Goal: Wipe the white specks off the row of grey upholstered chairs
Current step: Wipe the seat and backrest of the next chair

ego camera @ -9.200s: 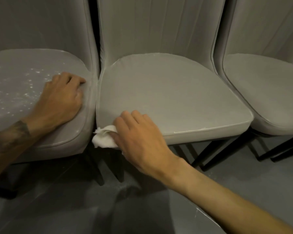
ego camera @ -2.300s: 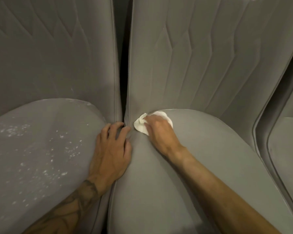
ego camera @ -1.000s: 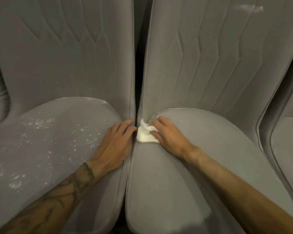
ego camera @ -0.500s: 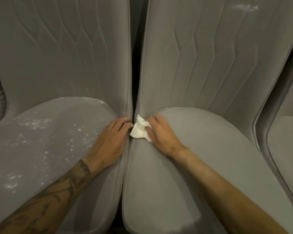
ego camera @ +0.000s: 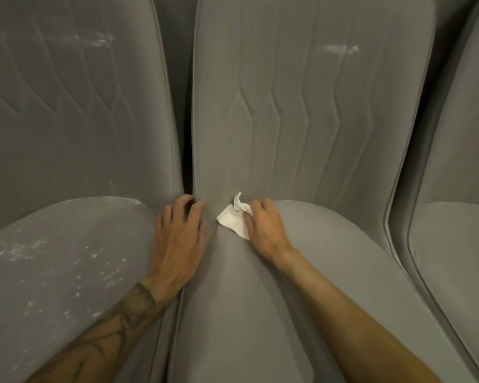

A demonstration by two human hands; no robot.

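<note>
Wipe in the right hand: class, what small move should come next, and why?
Probably carry the white wipe, held by the right hand, left across the gap onto the left seat. The middle seat under it looks clean, while the left seat is dotted with white specks beside the resting left hand.

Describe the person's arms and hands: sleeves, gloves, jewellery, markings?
No sleeves in view; both forearms are bare. The left hand and right hand wear no gloves, rings or watch. A dark line-work tattoo runs up the left forearm from just behind the wrist; the right forearm is unmarked.
</note>
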